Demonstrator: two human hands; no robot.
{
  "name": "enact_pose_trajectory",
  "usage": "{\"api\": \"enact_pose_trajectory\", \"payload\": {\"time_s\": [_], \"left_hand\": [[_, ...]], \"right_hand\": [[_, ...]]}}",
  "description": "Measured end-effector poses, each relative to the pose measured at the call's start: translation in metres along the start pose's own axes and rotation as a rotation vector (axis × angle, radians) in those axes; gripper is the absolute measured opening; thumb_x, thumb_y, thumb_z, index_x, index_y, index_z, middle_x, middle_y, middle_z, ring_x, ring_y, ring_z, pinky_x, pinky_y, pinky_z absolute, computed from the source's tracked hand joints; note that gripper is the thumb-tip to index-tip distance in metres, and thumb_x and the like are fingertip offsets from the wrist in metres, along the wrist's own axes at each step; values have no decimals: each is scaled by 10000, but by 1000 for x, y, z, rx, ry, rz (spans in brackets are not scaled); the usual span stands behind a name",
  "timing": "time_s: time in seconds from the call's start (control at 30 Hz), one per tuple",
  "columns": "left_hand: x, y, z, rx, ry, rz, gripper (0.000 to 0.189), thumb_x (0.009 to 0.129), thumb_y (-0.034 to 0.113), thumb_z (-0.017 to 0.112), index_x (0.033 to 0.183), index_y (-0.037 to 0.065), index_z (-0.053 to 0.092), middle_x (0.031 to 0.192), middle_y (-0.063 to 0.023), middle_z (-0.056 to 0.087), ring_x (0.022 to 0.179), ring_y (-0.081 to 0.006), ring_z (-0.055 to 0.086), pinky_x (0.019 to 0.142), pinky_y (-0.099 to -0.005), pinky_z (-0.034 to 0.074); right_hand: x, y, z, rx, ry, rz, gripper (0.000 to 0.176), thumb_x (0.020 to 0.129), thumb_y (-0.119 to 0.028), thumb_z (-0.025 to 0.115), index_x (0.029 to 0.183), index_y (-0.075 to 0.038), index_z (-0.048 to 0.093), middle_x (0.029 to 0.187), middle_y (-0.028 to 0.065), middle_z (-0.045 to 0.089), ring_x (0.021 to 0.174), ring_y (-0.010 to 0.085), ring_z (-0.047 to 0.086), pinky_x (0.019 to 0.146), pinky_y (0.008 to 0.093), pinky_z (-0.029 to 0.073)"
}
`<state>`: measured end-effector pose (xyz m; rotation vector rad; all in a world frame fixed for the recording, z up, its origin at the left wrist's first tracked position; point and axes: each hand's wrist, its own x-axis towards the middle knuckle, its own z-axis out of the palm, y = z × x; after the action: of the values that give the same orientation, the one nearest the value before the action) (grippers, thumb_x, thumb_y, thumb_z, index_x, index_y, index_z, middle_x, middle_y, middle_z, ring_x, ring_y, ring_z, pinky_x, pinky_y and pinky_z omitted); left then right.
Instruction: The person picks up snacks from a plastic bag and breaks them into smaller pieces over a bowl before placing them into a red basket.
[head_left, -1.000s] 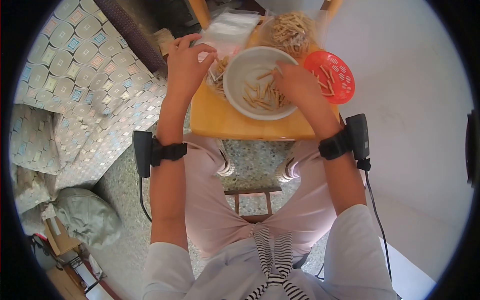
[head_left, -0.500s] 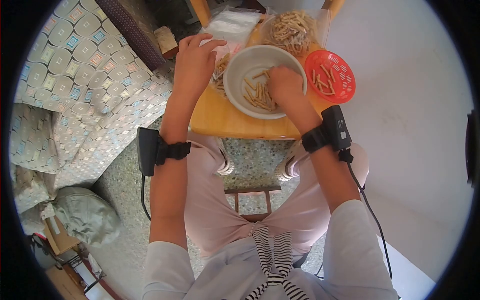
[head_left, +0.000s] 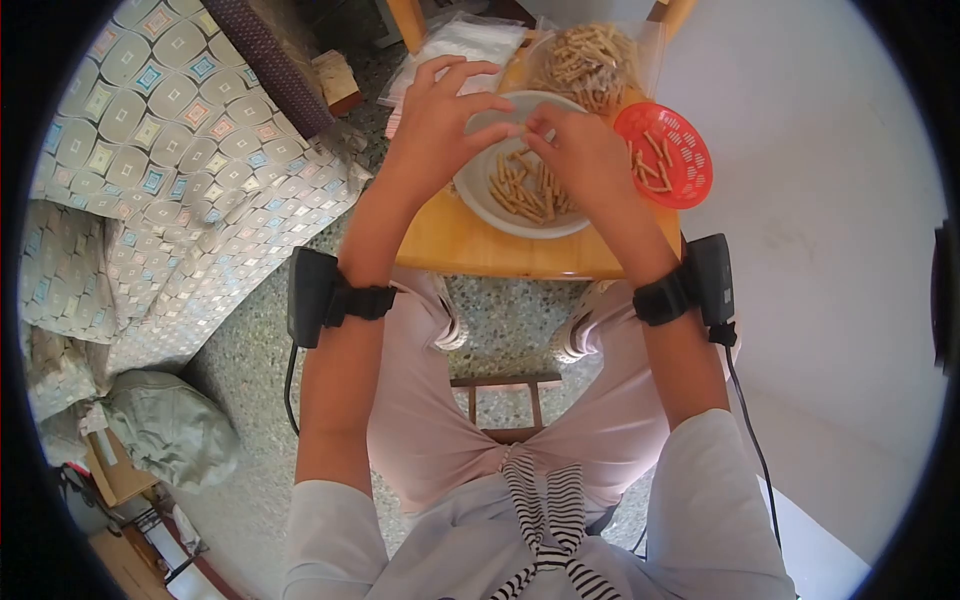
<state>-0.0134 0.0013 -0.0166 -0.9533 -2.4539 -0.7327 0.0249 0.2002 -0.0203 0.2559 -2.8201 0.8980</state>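
Note:
A grey-white bowl (head_left: 482, 216) holds several short tan sticks (head_left: 525, 190). Above its left rim is my left hand (head_left: 435, 130), fingers spread and thumb pointing at the other hand. My right hand (head_left: 585, 160) hovers over the right side of the bowl, thumb and fingertips pinched close to my left thumb. Whatever lies in that pinch is too small to make out. To the right, a red slotted basket (head_left: 698, 165) contains several similar sticks. Behind the bowl stands a clear plastic bag (head_left: 590, 65) full of sticks.
Everything rests on a yellow wooden chair seat (head_left: 480, 258). Clear plastic bags (head_left: 465, 42) lie at its back left. A patterned cloth (head_left: 180, 150) covers furniture on the left, and a white wall (head_left: 820, 200) rises on the right. A wooden stool bar (head_left: 505, 381) shows between the legs.
My right hand has lifted from inside the bowl to above it. My left hand has moved right and down, bringing its thumb close to the right fingertips.

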Motion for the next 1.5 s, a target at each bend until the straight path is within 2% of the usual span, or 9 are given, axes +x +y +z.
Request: {"api": "enact_pose_trajectory", "payload": {"time_s": [0.1,0.17,0.4,0.67,0.9,1.0,1.07,1.27,1.5], "left_hand": [[6,7,1,-107,-2,5,200,790,257,806,965,169,771,1358,-15,590,1314,-299,404,1115,-424,340],[9,12,2,-128,21,1,175,784,242,813,940,177,766,1383,0,575,1323,-295,392,1120,-410,327],[11,19,-2,-207,39,-53,200,775,194,819,969,193,771,1392,12,569,1327,-279,384,1120,-405,311],[14,33,-7,-251,99,-122,175,787,155,806,956,150,765,1261,-2,635,1265,-258,454,1089,-395,347],[14,29,-10,-276,104,-84,171,791,161,803,948,118,754,1232,-16,649,1243,-256,479,1080,-396,349],[16,27,-10,-213,157,-114,165,784,160,797,941,138,754,1218,15,650,1218,-260,464,1044,-387,381],[13,29,-9,-240,137,-150,165,812,160,783,960,107,731,1225,-22,652,1241,-259,484,1080,-399,345],[12,21,-4,-227,140,-55,189,796,142,782,974,123,721,1210,14,646,1226,-263,463,1062,-402,353],[11,26,-5,-217,111,-68,187,821,150,771,994,97,723,1245,-11,639,1243,-263,475,1069,-397,363]], "right_hand": [[-1,-6,-7,18,54,-106,166,862,-230,705,940,-85,680,887,112,714,878,326,683,743,478,511],[0,-2,-6,-16,215,-283,152,863,-216,709,931,-85,672,856,101,710,841,321,682,736,453,503],[-2,-3,-20,74,204,-260,154,854,-221,716,903,-85,664,846,106,705,827,313,678,723,448,500],[-2,-8,-32,134,251,-242,146,851,-184,710,939,-81,656,879,97,705,842,327,676,696,427,521],[-3,-6,-33,195,232,-198,136,859,-178,703,958,-94,660,883,98,703,840,322,678,689,424,520],[-1,-3,-37,183,215,-180,132,871,-186,698,959,-91,668,896,98,705,835,321,677,689,415,520],[0,-2,-36,201,238,-227,143,879,-204,697,968,-93,680,893,101,700,822,318,676,681,409,520],[-1,-11,-37,262,247,-366,144,890,-220,694,997,-124,694,875,79,682,800,302,671,669,393,522],[-3,-17,-38,199,280,-420,123,897,-228,691,991,-148,694,867,44,665,770,274,666,650,372,520]]}}
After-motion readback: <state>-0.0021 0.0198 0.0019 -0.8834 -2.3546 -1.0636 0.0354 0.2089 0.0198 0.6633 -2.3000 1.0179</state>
